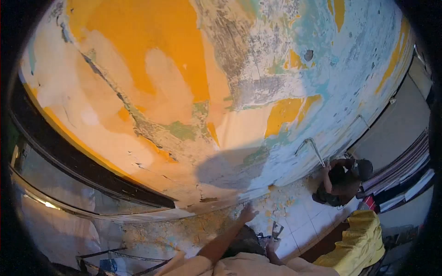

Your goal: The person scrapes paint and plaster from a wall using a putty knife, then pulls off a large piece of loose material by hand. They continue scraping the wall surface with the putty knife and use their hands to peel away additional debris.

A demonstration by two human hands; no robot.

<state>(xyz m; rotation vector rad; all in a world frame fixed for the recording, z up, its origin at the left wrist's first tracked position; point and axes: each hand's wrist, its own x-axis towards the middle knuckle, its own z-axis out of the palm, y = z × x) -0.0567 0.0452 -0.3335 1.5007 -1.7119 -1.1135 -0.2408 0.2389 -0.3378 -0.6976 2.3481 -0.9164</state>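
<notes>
The wall (248,60) has patchy, peeling paint. Left hand (249,213): open, empty; right hand (271,245): closed on what appears to be a scraper (277,230), low beside the wall; likely light, stiff, best gripped by its handle

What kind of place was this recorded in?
Probably a room under renovation: the wall has patchy, peeling paint, flakes litter the floor, and a yellow cloth drapes something beside it.
</notes>
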